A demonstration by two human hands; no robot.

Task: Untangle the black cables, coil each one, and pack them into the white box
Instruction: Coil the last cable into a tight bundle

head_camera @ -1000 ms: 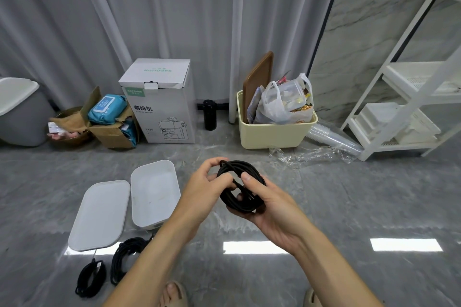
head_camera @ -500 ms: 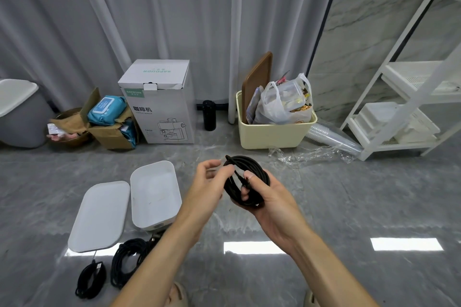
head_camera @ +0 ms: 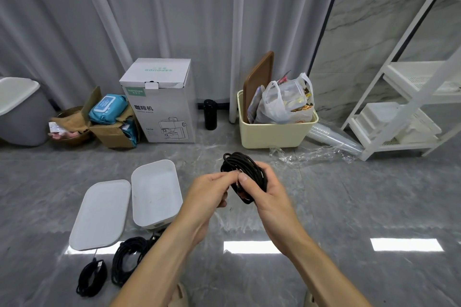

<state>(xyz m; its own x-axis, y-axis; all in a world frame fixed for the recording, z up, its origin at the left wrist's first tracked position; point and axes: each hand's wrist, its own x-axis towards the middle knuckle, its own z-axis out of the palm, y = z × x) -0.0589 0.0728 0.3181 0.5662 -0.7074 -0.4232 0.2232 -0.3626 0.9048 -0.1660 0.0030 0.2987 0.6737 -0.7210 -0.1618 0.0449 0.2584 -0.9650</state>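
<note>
Nearest to me, on the grey floor [head_camera: 349, 207] at lower left: two coiled black cables lying side by side, the smaller coil [head_camera: 91, 278] left of the larger coil [head_camera: 127, 260], whose plug end points toward the box. Just beyond them sits the white box [head_camera: 156, 193], open, nothing visible in it, with its lid [head_camera: 101, 214] flat on the floor touching its left side.

Centre, held above the floor: a third coiled cable [head_camera: 245, 172]. My right hand [head_camera: 270, 197] has its fingers wrapped round the coil's right side, thumb pressed on the strands. My left hand [head_camera: 208, 193] meets it, fingertips pinching a cable end at the coil's middle; I cannot tell exactly what part is pinched.

Farther back along the curtain: a cardboard carton [head_camera: 161, 102] with a coffee-maker print, a black bottle [head_camera: 210, 114], a cream bin [head_camera: 274, 132] holding a plastic bag [head_camera: 284, 102], and a white shelf rack [head_camera: 409, 97] at right.
</note>
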